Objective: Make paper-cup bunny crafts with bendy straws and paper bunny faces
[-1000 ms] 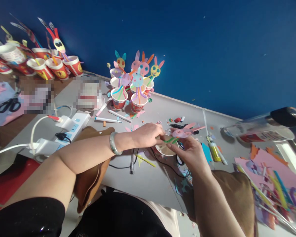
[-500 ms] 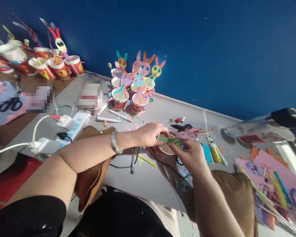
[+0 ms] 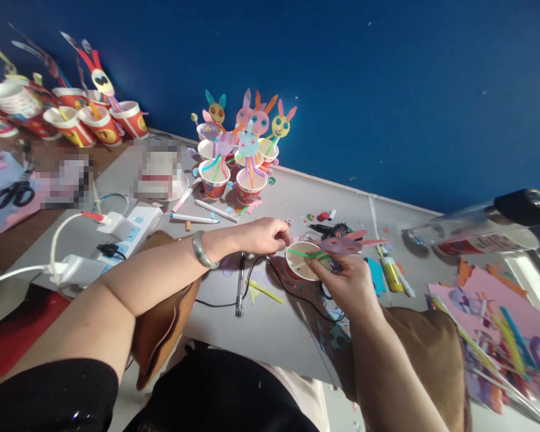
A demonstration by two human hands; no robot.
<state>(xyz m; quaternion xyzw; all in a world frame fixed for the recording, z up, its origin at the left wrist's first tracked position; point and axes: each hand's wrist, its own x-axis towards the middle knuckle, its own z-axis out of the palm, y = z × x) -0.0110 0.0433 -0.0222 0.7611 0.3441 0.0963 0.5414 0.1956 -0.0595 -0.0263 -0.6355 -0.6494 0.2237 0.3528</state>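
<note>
My right hand (image 3: 351, 281) grips the right side of a paper cup (image 3: 299, 269), its thumb over the rim and its fingers hidden behind. Green strips (image 3: 300, 254) cross inside the cup's mouth, near that thumb. A pink paper rabbit head (image 3: 342, 245) with long ears rises just above the right hand. Left of the cup, my left hand (image 3: 266, 235) is closed with curled fingertips close to the rim; I cannot make out whether anything is in them. A pen (image 3: 240, 285) and a yellow stick (image 3: 265, 291) lie below the left hand.
Finished rabbit cups (image 3: 251, 186) stand by the blue wall, more red cups (image 3: 130, 120) at far left. A power strip (image 3: 137, 231) with cables is left. A clear bottle (image 3: 468, 234), glue tube (image 3: 390, 273) and coloured paper (image 3: 490, 300) lie right. A black cable (image 3: 288, 294) loops by the cup.
My left hand has left the green strip and drawn back left, off the cup, its fingers curling in. My right hand stays at the cup. The view has shifted slightly.
</note>
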